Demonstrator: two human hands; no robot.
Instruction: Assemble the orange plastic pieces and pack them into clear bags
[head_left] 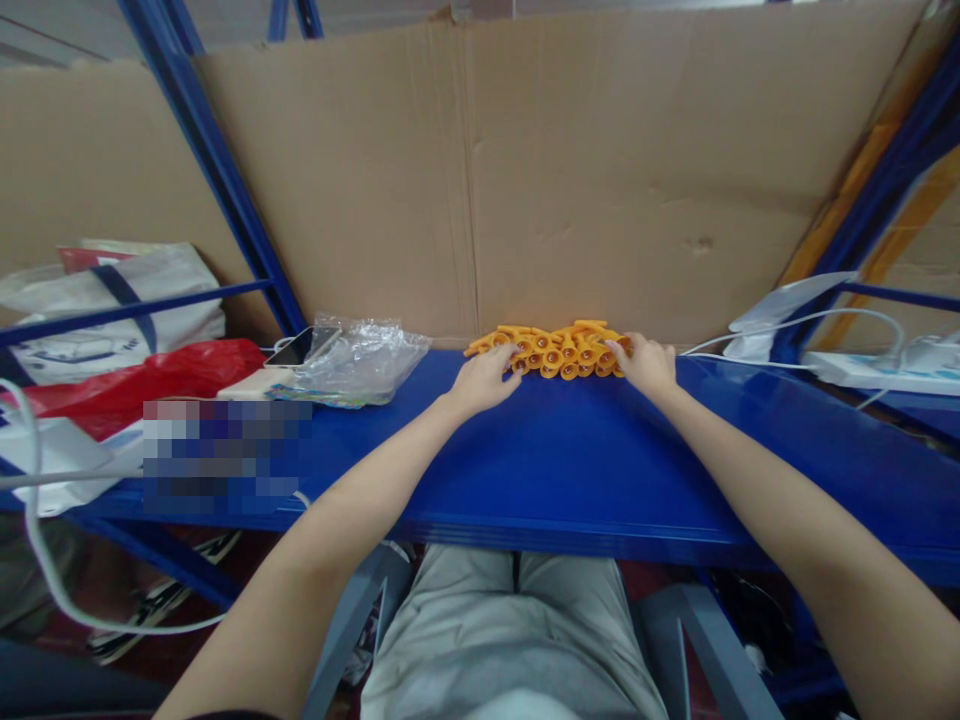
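Both hands reach to the far edge of the blue worktop (570, 470), where a heap of small orange plastic parts (559, 350) is bunched tight against the cardboard sheet (525, 170) that backs the shelf frame; the sheet works as a stop, so the parts sit pressed up to it and don't spill behind. Left hand (486, 380) lies at the left end of the heap, fingers loosely curled, fingertips touching the nearest pieces, thumb side up, no piece clearly pinched; whether it has closed on any single part I cannot tell. Right hand (646, 365) mirrors it at the right end, palm down, fingers spread a little and resting on the outer pieces, not closed on anything. The two hands bracket the heap from both sides, which looks like corralling it into one clump rather than picking one out. Parts look alike: short orange tubes or clips with darker centres, stacked several deep, detail too small to name further. Left of the heap, well apart, a crumpled clear plastic bag (360, 360) with a phone (300, 346) just behind it, then a red plastic bag (127, 385) and a white tote bag (112, 310). A white cable (45, 560) loops down off the left edge. Far right, a white power strip (877, 372) with cables on the shelf
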